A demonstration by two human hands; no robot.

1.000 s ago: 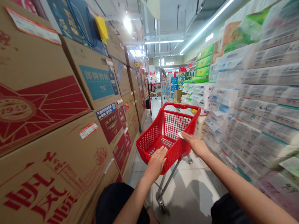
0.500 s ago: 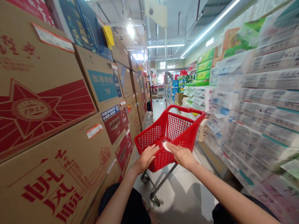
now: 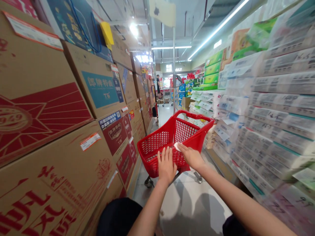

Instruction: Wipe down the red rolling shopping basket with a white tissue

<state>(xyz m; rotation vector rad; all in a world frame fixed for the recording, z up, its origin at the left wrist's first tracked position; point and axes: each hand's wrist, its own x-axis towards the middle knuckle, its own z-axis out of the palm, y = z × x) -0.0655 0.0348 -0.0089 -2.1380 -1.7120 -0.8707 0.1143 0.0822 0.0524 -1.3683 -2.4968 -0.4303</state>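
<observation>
A red plastic shopping cart (image 3: 157, 141) with a lattice basket stands in front of me on metal legs with casters. My left hand (image 3: 166, 167) lies against the near side of the basket, fingers spread and pointing up, holding nothing. Further right, my right hand (image 3: 192, 155) presses a small white cloth or tissue (image 3: 177, 146) to the basket's upper rim, its fingers together over it. The cart's handle (image 3: 194, 115) is at the far upper side, away from both hands.
Stacked cardboard boxes (image 3: 49, 164) wall the left side. Packs of tissue paper (image 3: 278, 105) are piled on the right. A metal pole (image 3: 174, 59) with a pale flag rises beyond the cart. Farther down the aisle are a person (image 3: 158, 85) and another cart.
My left hand has moved right and turned its fingers upward on the basket. The cart has turned slightly and shifted a little left in view. My right hand still has the white cloth.
</observation>
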